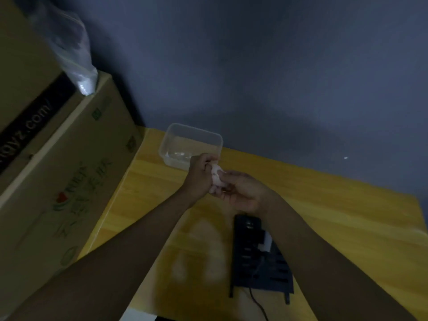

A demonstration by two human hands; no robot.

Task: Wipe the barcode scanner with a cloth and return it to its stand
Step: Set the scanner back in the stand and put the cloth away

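Both my hands meet above the yellow wooden table [324, 216], holding a small bunched pale pink cloth [217, 176] between them. My left hand [200, 176] grips its left side and my right hand [240, 193] pinches its right side. Below my right forearm a black barcode scanner [247, 242] rests on its dark stand [271, 272], with a black cable [257, 302] trailing toward the table's front edge. My right arm hides part of the scanner.
A clear plastic container [192, 144] sits at the back of the table just behind my hands. Large cardboard boxes [69, 181] stand along the left, with a clear plastic bag [74, 54] on top. A dark wall rises behind the table.
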